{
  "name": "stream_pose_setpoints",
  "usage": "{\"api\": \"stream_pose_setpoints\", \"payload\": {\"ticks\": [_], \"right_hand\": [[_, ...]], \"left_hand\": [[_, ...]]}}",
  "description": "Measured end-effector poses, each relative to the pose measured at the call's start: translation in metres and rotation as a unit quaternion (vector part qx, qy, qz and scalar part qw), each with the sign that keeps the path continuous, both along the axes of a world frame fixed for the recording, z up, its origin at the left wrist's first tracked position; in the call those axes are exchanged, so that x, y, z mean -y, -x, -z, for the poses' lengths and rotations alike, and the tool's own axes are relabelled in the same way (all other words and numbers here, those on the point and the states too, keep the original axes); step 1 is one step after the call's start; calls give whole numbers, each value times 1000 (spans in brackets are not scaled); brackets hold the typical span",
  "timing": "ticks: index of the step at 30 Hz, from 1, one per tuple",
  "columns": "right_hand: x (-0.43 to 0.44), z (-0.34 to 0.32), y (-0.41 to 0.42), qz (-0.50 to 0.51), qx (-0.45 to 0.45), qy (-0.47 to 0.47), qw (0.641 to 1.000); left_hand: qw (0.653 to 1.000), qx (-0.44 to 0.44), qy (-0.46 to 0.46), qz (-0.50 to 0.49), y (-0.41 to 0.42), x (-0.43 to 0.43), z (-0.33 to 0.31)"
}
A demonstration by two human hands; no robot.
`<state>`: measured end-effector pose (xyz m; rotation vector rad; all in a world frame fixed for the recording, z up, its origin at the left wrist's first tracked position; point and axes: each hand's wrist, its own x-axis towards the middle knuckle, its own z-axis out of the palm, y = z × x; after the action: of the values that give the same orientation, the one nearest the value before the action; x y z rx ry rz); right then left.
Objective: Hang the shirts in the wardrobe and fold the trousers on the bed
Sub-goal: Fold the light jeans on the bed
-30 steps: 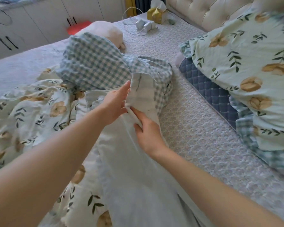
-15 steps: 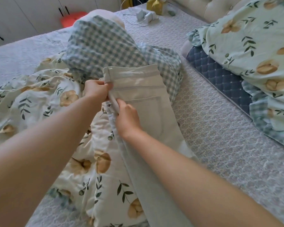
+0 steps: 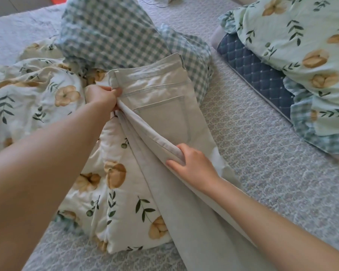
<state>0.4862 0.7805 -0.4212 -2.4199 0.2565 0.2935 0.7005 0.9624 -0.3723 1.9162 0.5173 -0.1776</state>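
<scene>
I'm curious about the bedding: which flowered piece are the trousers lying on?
The cream flowered quilt on the left; the trousers lie partly over it. The pale green flowered bedding sits apart at the right.

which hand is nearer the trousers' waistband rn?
Left. The left hand grips the trousers just under the waistband; the right hand holds their folded edge farther down, past the back pocket.

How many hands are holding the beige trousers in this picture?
2. The left hand grips the trousers near the waistband. The right hand holds their folded edge lower down, toward the legs.
</scene>
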Motion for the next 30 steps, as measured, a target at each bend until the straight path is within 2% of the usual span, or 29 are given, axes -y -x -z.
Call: {"api": "stream_pose_setpoints", "payload": {"ticks": [2,3,7,12,18,22,25,30], "right_hand": [[18,2,22,2,-25,67,997],[26,4,31,15,-34,64,997],[42,6,57,34,-25,0,999],[41,-1,78,12,17,-56,998],[25,-3,98,7,62,-86,994],[23,0,114,14,56,-120,991],[34,8,131,-9,40,-74,996],[83,24,179,-17,-50,129,990]], "left_hand": [[1000,8,-5,-25,1,-2,-3],[999,12,-7,-39,3,-3,-5],[993,56,-95,-34,19,-1,-1],[994,66,-87,7,61,17,4],[998,-42,-45,33,131,45,13],[983,-161,70,58,190,61,23],[971,-197,123,53,222,66,37],[978,-176,105,22,239,59,45]]}}
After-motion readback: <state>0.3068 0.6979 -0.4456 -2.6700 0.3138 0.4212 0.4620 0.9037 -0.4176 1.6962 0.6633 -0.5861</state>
